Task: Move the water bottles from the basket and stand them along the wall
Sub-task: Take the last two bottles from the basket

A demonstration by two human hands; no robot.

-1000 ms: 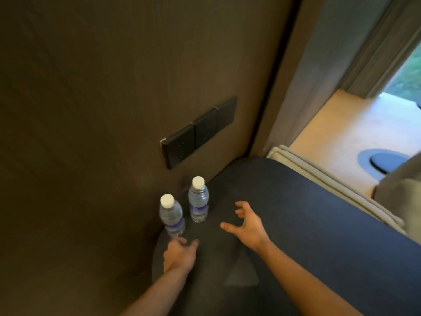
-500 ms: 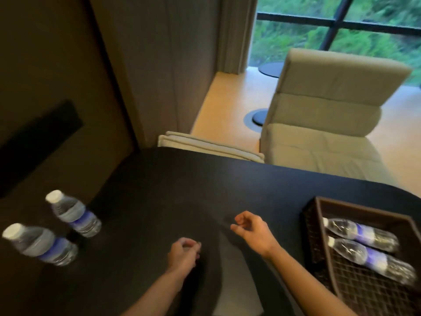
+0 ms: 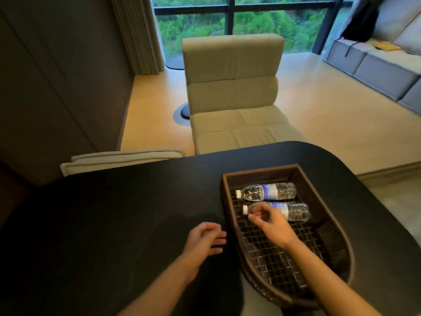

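Note:
A dark brown woven basket (image 3: 335, 236) sits on the right part of the black table (image 3: 114, 224). Two clear water bottles with blue labels lie on their sides in it, white caps to the left. The far bottle (image 3: 271, 191) lies untouched. My right hand (image 3: 270, 222) is inside the basket, and its fingers and thumb curl around the shoulder of the near bottle (image 3: 293, 212), which still lies flat. My left hand (image 3: 205, 240) hovers over the table just left of the basket with loose fingers, holding nothing. The bottles standing by the wall are out of view.
A beige padded chair (image 3: 232, 96) stands beyond the table's far edge, with folded beige cushions (image 3: 118, 159) at its left. The dark wall (image 3: 45, 87) runs along the left. A grey sofa (image 3: 376, 65) and a window lie at the back.
My view has swung right, from the wall and its two standing bottles to the basket. My right hand has reached into the basket onto the near bottle. My left hand has followed rightward.

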